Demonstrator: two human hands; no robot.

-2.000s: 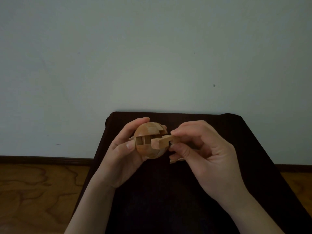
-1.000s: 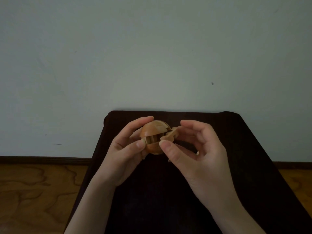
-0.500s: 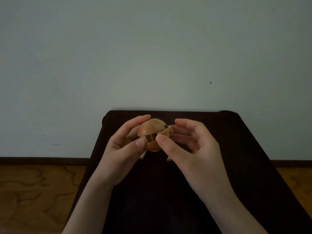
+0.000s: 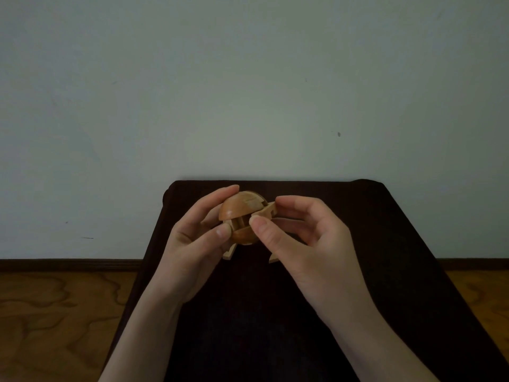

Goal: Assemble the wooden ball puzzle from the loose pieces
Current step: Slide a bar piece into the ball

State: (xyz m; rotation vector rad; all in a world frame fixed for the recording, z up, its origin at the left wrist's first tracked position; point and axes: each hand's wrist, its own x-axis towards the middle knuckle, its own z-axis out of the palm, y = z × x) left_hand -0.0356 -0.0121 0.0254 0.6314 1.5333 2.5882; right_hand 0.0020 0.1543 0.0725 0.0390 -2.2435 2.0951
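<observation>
Ball puzzle (image 4: 239, 219), one and part-built, is held above the dark table (image 4: 385, 244). Left hand (image 4: 195, 238) grips it from 9 o'clock, fingers curled around it. Right hand (image 4: 308, 241) pinches one notched piece (image 4: 265, 211) at its 3 o'clock side. Two loose pieces (image 4: 229, 251) lie below at 6 o'clock. Pale wall, wood floor (image 4: 55, 312) beyond.

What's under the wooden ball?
Under the round wooden puzzle ball, two pale loose wooden pieces peek out on the dark table. Both hands hide the rest of them.
</observation>
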